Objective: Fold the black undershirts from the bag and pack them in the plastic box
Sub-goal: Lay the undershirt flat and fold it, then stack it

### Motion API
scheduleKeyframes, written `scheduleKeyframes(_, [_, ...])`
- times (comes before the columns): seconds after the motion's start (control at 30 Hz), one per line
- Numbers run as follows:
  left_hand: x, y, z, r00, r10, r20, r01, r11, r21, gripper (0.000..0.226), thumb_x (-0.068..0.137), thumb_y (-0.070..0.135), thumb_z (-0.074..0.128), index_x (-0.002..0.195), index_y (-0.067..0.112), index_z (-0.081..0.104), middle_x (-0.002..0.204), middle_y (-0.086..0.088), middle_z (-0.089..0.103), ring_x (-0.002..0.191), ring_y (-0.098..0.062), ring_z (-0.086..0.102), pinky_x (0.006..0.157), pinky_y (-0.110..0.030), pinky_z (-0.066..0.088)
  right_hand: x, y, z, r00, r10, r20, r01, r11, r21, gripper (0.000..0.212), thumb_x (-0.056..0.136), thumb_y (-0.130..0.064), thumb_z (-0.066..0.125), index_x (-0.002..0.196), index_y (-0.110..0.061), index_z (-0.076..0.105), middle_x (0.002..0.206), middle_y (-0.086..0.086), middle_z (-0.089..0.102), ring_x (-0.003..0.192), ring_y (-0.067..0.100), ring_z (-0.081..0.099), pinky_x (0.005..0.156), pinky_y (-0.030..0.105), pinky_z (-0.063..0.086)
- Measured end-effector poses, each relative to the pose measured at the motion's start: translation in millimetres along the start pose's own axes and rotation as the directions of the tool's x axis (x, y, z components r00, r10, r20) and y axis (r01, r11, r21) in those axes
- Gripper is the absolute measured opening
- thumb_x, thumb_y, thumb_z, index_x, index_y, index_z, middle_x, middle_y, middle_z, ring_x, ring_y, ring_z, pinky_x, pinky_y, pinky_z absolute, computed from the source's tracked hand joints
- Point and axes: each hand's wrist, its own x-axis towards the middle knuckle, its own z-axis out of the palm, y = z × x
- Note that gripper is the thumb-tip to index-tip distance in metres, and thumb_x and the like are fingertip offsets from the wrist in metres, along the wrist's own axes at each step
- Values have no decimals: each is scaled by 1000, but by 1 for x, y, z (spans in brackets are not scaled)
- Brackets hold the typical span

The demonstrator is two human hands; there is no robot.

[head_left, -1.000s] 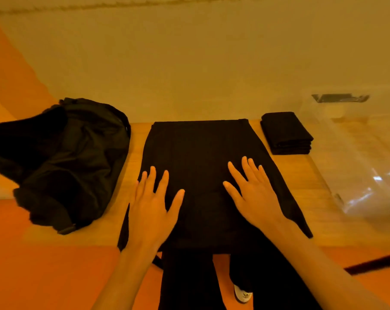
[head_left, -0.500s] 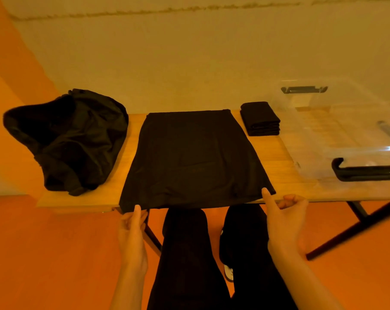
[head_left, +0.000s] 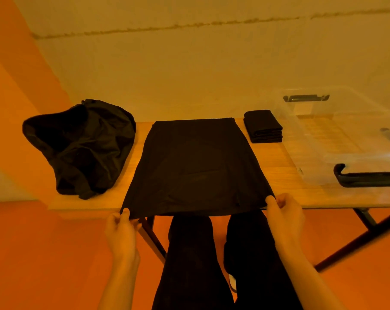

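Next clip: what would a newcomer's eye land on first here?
A black undershirt lies spread flat across the middle of the wooden table, and the left hand and right hand each pinch one of its near corners. A crumpled black bag sits to its left. To its right, a stack of folded undershirts lies beside the clear plastic box.

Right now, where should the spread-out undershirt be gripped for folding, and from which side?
By its two near corners, from the front edge of the table: the undershirt lies flat, hem overhanging there; left hand and right hand pinch one corner each.
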Motion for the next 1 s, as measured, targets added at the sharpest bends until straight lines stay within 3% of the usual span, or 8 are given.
scheduleKeyframes(0.13, [-4, 9, -15, 997, 78, -1, -78, 996, 41, 25, 96, 8, 64, 76, 13, 50, 94, -14, 64, 98, -24, 65, 95, -55, 55, -11, -3, -6, 990, 125, 66, -137, 959, 249, 21, 93, -5, 59, 76, -7, 48, 69, 10, 53, 65, 24, 54, 64, 41, 50])
scheduleKeyframes(0.2, [-2, 15, -19, 997, 39, 63, -40, 999, 8, 14, 92, 6, 71, 94, 11, 58, 105, -12, 69, 102, -24, 69, 92, -48, 56, -11, -13, -8, 973, 208, 101, -229, 926, 300, 12, 93, -8, 66, 87, -7, 55, 81, 10, 62, 71, 21, 63, 74, 43, 58])
scheduleKeyframes(0.27, [2, 23, -18, 984, -34, 172, 38, 999, -17, 31, 89, 6, 74, 117, 5, 62, 112, -11, 72, 104, -24, 71, 86, -41, 57, -6, -22, -8, 955, 276, 108, -296, 903, 312, 20, 92, -18, 73, 100, -10, 57, 90, 10, 63, 79, 22, 65, 70, 39, 60])
scheduleKeyframes(0.47, [11, 28, -27, 955, -160, 249, 105, 970, 218, 13, 93, 20, 71, 102, 11, 73, 101, -8, 73, 86, -23, 65, 75, -36, 51, 1, -23, -25, 928, 326, 180, -356, 917, 177, 23, 95, -18, 69, 100, 5, 66, 95, 23, 67, 85, 30, 70, 68, 35, 58])
scheduleKeyframes(0.6, [9, 19, -55, 928, -269, 257, 168, 920, 354, 16, 96, 20, 67, 103, 6, 71, 105, -12, 73, 101, -29, 66, 79, -38, 51, -9, -1, -53, 872, 425, 244, -449, 892, 51, 11, 97, -14, 64, 98, -3, 66, 100, 18, 68, 80, 33, 70, 72, 41, 58])
scheduleKeyframes(0.8, [1, 21, -62, 881, -325, 344, 328, 943, 52, 27, 87, 1, 58, 112, 2, 67, 114, -13, 73, 112, -30, 64, 101, -50, 45, -16, 14, -66, 772, 509, 382, -534, 844, -47, 22, 96, -16, 62, 83, 2, 60, 66, 16, 56, 60, 27, 55, 58, 37, 48])
scheduleKeyframes(0.87, [0, 26, -62, 884, -285, 371, 288, 956, 48, 34, 85, 3, 59, 118, 1, 67, 115, -12, 74, 112, -30, 66, 97, -49, 49, -16, 10, -65, 733, 512, 448, -583, 812, 25, 26, 95, -22, 65, 78, -5, 56, 56, 10, 48, 52, 22, 47, 56, 36, 41])
scheduleKeyframes(1.0, [-7, 30, -65, 920, -229, 318, 100, 922, 375, 11, 96, 5, 62, 86, 0, 64, 97, -15, 75, 101, -30, 70, 83, -46, 56, -21, 9, -63, 781, 466, 416, -505, 863, -19, 24, 98, -23, 63, 86, -1, 63, 62, 13, 53, 60, 25, 49, 59, 37, 41])
